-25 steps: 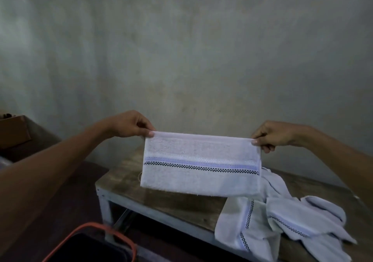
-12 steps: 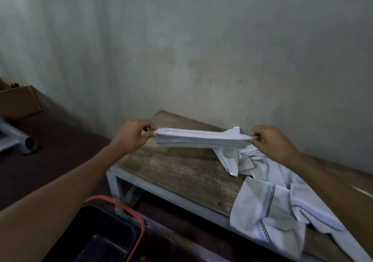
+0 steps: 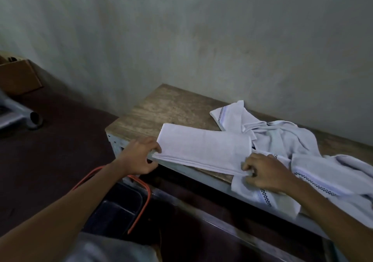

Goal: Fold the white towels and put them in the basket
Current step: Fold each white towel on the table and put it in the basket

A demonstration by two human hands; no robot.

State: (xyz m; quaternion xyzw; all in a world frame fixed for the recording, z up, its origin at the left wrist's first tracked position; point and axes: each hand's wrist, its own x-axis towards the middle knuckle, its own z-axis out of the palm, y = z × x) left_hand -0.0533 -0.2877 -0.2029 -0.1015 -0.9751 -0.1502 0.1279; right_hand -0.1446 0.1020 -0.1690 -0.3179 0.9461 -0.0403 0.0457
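A folded white towel point(image 3: 203, 146) lies flat on the wooden table point(image 3: 161, 108), along its front edge. My left hand point(image 3: 139, 156) pinches the towel's near left corner. My right hand point(image 3: 264, 173) pinches its near right corner. A heap of unfolded white towels point(image 3: 286, 140) with blue and black-checked stripes lies to the right, partly hanging over the table's front. A dark basket point(image 3: 121, 205) with an orange rim stands on the floor below the table's left end, partly hidden by my left arm.
A grey wall rises right behind the table. A cardboard box point(image 3: 18, 76) and a grey metal tube point(image 3: 22, 114) lie on the dark floor at the far left. The table's left part shows bare wood.
The towel was held up in the air between both hands, then turned flat and lowered. It now lies on the table, with both hands still on its near corners.
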